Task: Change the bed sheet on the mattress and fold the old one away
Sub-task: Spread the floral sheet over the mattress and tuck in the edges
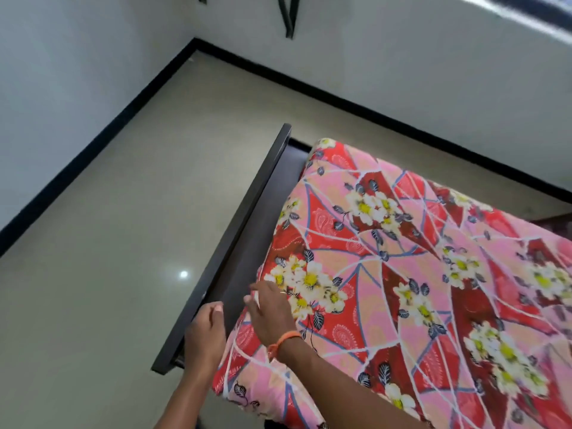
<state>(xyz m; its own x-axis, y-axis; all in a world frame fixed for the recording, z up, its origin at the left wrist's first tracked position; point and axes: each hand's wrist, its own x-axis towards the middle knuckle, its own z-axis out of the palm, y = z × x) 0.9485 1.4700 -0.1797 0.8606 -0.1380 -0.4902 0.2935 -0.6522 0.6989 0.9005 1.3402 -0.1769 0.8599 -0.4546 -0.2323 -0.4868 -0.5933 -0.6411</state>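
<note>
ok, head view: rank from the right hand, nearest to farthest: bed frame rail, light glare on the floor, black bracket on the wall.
From the right hand, resting on the sheet at the mattress edge:
1. Bed frame rail, just to its left, beside the mattress.
2. Light glare, further left on the floor.
3. Black bracket, far off, up on the wall at the top of the frame.

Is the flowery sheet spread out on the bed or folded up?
Spread out: the flowery sheet covers the mattress top, draping over its edge.
</note>
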